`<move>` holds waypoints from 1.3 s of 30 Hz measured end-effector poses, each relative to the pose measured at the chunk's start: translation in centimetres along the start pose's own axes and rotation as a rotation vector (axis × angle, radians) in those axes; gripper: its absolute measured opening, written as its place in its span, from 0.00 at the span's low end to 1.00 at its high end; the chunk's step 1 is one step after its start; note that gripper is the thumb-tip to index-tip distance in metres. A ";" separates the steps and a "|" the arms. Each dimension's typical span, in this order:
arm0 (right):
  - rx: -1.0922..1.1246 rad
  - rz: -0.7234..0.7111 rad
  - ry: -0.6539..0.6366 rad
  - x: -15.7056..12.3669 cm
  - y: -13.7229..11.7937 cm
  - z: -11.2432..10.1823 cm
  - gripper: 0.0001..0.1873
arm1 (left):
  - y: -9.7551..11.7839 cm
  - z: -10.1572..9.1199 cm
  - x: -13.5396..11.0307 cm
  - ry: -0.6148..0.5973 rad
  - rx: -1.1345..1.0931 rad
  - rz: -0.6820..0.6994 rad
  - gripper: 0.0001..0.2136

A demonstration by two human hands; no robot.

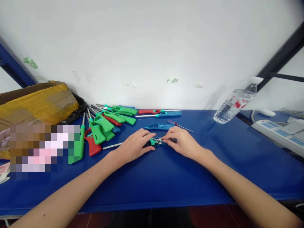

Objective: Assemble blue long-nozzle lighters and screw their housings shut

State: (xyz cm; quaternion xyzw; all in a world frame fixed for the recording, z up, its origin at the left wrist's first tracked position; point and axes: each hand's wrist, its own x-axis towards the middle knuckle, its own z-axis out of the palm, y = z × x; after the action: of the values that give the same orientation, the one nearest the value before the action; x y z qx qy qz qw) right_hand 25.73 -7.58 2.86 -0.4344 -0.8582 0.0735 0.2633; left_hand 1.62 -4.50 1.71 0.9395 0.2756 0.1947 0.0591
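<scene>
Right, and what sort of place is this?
Probably a small workshop or repair bench. A pile of stick lighters lies on the blue table, with a screwdriver and an opened lighter showing its inner parts.

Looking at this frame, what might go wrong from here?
Small inner parts of the opened lighter appear exposed between the left hand and right hand; they might slip loose.

The screwdriver lies close to the right hand and could get knocked.

The blue shell piece might be nudged away.
</scene>
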 end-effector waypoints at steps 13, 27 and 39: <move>0.093 0.015 0.039 -0.1 0.0 0.1 0.06 | 0.2 -0.3 -0.2 0.058 0.073 0.079 0.18; 0.234 0.179 -0.087 0.3 0.2 0.1 0.05 | 0.0 -0.3 0.0 -0.028 -0.002 -0.021 0.25; 0.290 0.140 -0.154 0.4 0.7 -0.2 0.06 | -3.0 -6.0 -1.3 -0.175 -0.076 -0.096 0.10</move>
State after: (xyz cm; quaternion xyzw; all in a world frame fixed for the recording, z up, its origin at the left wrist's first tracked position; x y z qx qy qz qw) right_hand 26.19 -6.87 2.93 -0.4436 -0.8240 0.2476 0.2508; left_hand -3.23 -2.67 6.16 0.9358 0.3063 0.1192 0.1275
